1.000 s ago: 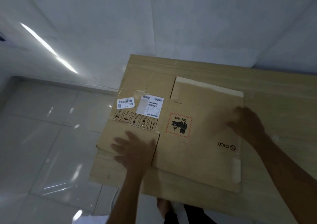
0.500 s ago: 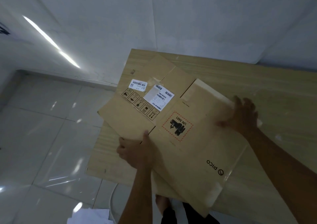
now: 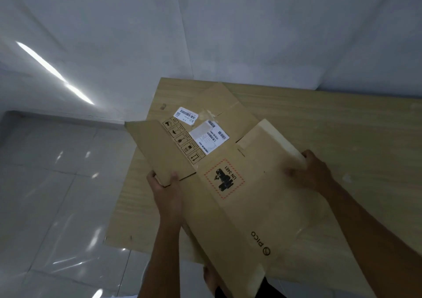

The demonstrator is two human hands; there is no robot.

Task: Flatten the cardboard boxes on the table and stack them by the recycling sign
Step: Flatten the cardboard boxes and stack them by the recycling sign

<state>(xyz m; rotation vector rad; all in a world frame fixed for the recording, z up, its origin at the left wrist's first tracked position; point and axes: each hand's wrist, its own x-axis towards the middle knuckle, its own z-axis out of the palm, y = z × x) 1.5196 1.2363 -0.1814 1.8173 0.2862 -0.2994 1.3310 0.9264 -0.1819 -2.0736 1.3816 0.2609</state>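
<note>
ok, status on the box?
Left hand shut on box flap. Right hand gripping its far edge. Box flat, tilted off table. No recycling sign in view, nothing in the way.

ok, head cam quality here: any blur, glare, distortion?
Head view: dim, bluish overall; right hand motion-smeared at the box edge, left hand sharper; bright glare streak on the wall and patches on the glossy floor; wide-angle bending of the table edges.
</note>
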